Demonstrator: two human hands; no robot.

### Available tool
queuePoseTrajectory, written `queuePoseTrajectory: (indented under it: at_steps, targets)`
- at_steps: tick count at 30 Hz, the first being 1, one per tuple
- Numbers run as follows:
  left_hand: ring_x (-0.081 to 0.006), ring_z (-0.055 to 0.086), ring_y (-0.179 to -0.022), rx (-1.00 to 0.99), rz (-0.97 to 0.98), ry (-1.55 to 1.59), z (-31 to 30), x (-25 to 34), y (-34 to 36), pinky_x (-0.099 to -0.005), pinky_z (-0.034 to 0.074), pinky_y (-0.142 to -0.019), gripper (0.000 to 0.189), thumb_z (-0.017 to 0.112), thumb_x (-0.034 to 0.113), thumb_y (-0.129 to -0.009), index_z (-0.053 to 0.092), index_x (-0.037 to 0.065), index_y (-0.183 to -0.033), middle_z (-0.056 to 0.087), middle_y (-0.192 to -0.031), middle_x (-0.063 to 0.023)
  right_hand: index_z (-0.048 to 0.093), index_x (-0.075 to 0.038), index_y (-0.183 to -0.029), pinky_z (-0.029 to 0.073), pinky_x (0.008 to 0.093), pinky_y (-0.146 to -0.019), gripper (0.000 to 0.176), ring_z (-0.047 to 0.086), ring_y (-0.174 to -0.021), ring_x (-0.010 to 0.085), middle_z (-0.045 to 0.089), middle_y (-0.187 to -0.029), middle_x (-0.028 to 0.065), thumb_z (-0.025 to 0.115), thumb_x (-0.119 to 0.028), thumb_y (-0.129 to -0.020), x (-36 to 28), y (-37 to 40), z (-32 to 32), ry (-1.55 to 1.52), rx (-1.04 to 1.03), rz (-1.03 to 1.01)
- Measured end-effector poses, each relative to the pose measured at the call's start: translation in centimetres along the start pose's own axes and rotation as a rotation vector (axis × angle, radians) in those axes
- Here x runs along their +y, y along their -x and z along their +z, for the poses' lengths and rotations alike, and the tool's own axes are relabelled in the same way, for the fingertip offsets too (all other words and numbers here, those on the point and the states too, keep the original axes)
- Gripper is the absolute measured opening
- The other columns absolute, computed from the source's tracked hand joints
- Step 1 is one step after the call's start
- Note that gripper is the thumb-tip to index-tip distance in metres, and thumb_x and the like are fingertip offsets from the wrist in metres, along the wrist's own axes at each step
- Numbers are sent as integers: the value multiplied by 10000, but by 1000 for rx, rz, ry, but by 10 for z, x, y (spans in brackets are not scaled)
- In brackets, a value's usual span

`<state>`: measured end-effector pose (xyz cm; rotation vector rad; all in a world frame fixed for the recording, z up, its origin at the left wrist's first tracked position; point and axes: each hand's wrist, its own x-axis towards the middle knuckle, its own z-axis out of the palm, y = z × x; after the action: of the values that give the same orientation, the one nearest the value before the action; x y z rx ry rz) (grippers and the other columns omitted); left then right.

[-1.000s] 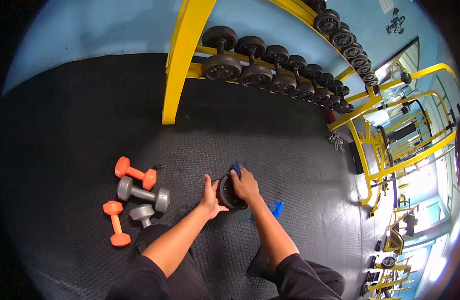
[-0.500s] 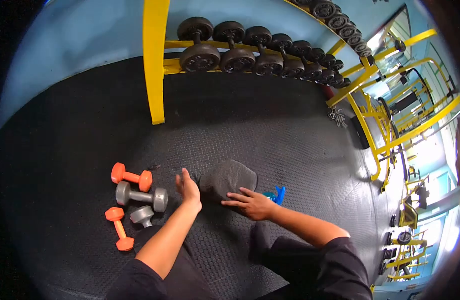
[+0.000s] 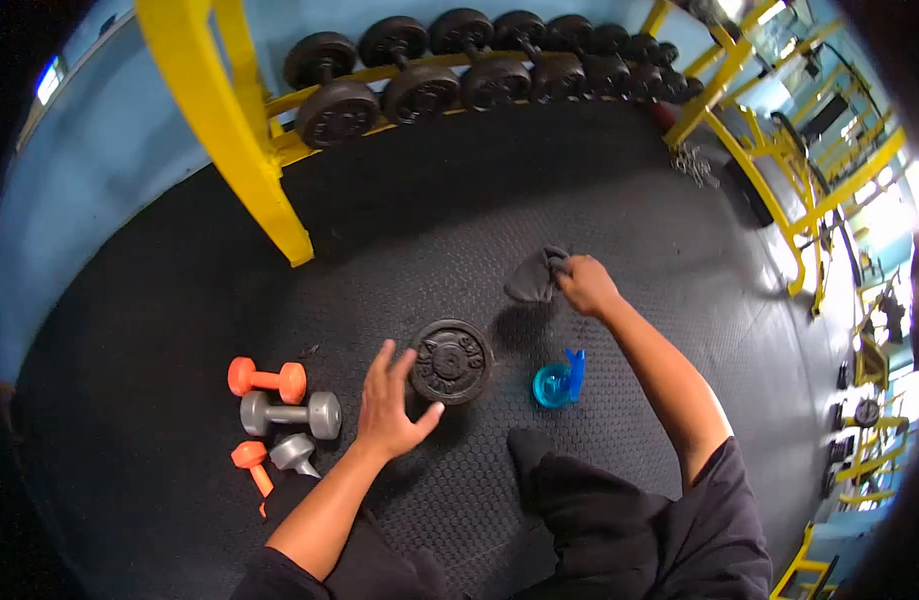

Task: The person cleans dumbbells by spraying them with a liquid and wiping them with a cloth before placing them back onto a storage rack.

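A round black iron weight point(image 3: 452, 362) with raised lettering on its face stands on the dark rubber floor in front of me. My left hand point(image 3: 391, 408) hovers at its left edge, thumb and fingers spread, holding nothing. Beyond the weight and to its right, my right hand point(image 3: 587, 284) grips a dark grey cloth point(image 3: 531, 278), which hangs bunched above the floor. A blue spray bottle point(image 3: 552, 385) stands right of the weight, below my right forearm.
Left of me lie an orange dumbbell point(image 3: 267, 380), a larger grey dumbbell point(image 3: 290, 414), a smaller grey dumbbell point(image 3: 295, 453) and another orange dumbbell point(image 3: 251, 458). A yellow rack point(image 3: 229, 130) with several black dumbbells stands ahead. A chain point(image 3: 695, 167) lies farther right.
The cloth came off the weight, uncovering its lettered face, and moved up and right in my right hand. My left hand moved slightly right and down, toward the weight's edge.
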<state>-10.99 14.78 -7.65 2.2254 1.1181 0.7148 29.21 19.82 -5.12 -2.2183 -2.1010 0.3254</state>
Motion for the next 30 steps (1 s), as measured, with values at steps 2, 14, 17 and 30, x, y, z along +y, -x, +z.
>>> queuePoseTrajectory:
  at_steps: [2, 14, 17, 30]
  targets:
    - [-378, 300, -1407, -157, 103, -159, 16, 7, -4, -565, 280, -1125, 783, 753, 288, -810, 358, 214, -1482, 237, -1563, -155, 669, 60, -1008, 436, 416, -994, 381, 623, -1096, 337, 667, -1126, 209, 531, -285, -921, 23, 6, 11, -329, 31, 305]
    - [-387, 490, -1286, -29, 185, -539, 59, 6, -90, -546, 383, -1068, 668, 652, -20, -747, 566, 272, -1341, 512, -1420, -119, 537, -50, -1282, 473, 516, -878, 473, 622, -1010, 298, 625, -1179, 124, 500, -427, -998, 136, 100, 61, -1877, 705, 897]
    - [-374, 558, -1206, -50, 48, -493, 49, 11, -131, -468, 462, -995, 614, 669, 23, -789, 523, 154, -1372, 552, -1355, -174, 548, -36, -1236, 497, 506, -873, 434, 633, -998, 304, 637, -1135, 130, 489, -399, -1007, 139, 103, 52, -1966, 792, 842]
    - [-405, 674, -893, 206, -664, -168, 51, -45, -10, -469, 510, -806, 333, 684, 224, -795, 651, -2, -1036, 692, -897, -235, 607, 6, -1090, 540, 343, -756, 344, 643, -836, 186, 653, -944, 74, 707, -145, -797, -15, 82, -67, -1921, 445, 339]
